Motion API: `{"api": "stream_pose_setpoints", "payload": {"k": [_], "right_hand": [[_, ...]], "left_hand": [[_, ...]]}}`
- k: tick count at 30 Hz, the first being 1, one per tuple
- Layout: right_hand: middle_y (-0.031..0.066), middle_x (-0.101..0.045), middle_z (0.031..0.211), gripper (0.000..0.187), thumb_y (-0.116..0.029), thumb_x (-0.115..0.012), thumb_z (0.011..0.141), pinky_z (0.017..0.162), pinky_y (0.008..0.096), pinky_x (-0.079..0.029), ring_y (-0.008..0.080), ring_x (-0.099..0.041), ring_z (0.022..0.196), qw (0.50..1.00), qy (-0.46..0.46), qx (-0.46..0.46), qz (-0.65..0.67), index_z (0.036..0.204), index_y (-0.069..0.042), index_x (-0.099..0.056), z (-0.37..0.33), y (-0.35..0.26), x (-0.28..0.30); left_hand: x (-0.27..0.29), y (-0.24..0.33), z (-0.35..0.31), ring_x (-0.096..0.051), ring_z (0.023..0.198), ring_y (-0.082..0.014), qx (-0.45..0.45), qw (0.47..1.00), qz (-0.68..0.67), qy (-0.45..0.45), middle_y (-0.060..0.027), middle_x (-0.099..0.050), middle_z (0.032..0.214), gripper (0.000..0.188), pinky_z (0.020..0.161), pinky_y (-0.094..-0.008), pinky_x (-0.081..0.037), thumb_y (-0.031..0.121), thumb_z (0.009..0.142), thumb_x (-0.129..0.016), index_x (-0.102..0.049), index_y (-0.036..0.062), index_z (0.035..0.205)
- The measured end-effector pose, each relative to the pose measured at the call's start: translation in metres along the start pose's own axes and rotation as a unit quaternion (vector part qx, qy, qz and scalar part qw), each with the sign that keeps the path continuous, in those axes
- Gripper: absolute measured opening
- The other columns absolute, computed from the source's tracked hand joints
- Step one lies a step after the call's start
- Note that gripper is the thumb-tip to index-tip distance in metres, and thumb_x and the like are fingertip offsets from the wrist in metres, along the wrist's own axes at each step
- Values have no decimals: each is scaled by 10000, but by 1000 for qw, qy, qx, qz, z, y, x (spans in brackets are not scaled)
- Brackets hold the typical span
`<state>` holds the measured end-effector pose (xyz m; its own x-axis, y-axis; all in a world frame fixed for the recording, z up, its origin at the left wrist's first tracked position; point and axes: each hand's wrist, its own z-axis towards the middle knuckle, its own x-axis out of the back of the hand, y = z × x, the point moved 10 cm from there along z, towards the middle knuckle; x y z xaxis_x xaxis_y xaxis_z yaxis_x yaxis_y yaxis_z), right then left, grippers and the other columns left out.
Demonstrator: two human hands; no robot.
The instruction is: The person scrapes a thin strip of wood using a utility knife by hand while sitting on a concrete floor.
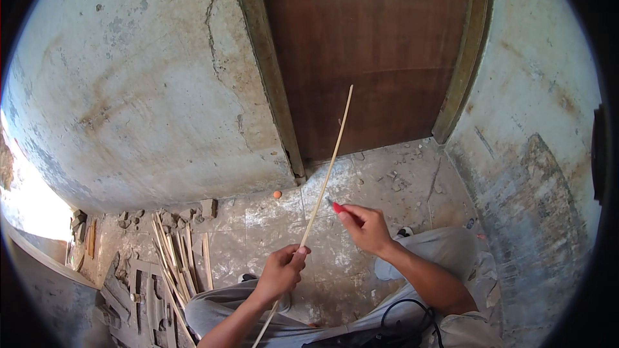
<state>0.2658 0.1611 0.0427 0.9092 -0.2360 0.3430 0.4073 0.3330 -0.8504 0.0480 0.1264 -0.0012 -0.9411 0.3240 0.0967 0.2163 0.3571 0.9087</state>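
Observation:
My left hand [282, 272] is closed around a long, thin wooden strip [328, 171], pale and slightly bowed. The strip slants from beside my left leg up and away, its far tip in front of the brown door. My right hand [367, 229] grips a small red-handled knife [337, 207]; a short grey tip points toward the strip. Between that tip and the strip a narrow gap seems to show, though I cannot tell the depth. My fingers hide most of the knife's handle.
A bundle of similar wooden strips [177, 258] leans by my left knee, over broken grey slats [145, 296]. An orange ball [277, 194] lies on the dusty tiled floor [271, 216] near the cracked wall [161, 90]. Beyond stands a brown door [380, 45]; rubble [129, 219] lines the wall.

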Motion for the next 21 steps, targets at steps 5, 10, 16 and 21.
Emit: {"api": "stream_pose_setpoints", "payload": {"k": [5, 10, 16, 21], "right_hand": [[178, -692, 785, 300, -274, -646, 954, 599, 356, -513, 277, -674, 636, 995, -97, -15, -22, 1084, -9, -698, -9, 5, -25], [177, -692, 789, 303, -276, -654, 951, 597, 354, -511, 278, -671, 640, 989, -141, -5, -40, 1080, -5, -700, -17, 1, -39], [198, -698, 832, 299, -273, -660, 945, 612, 376, -519, 327, -685, 685, 982, -176, -3, -70, 1073, -8, -709, -22, 3, -47], [197, -701, 842, 309, -289, -654, 946, 625, 388, -523, 342, -682, 695, 981, -179, -8, -72, 1070, -11, -712, -24, 6, -50]], "left_hand": [[-9, -18, 23, -415, 532, -40, 3, 1000, -20, -23, 22, -505, 735, 305, 460, -218, -335, 276, 1042, -533, -635, 16, 1164], [-6, -30, 29, -408, 544, -29, -47, 999, 4, 0, 26, -519, 721, 296, 480, -213, -338, 248, 1034, -552, -648, -4, 1154], [-1, -27, 28, -434, 567, -28, -96, 994, 49, 25, 32, -548, 740, 298, 499, -223, -365, 234, 1016, -585, -647, -21, 1159], [2, -24, 21, -482, 656, -61, -90, 992, 68, 50, -11, -593, 733, 287, 572, -260, -421, 200, 1001, -595, -651, -48, 1135]]}}
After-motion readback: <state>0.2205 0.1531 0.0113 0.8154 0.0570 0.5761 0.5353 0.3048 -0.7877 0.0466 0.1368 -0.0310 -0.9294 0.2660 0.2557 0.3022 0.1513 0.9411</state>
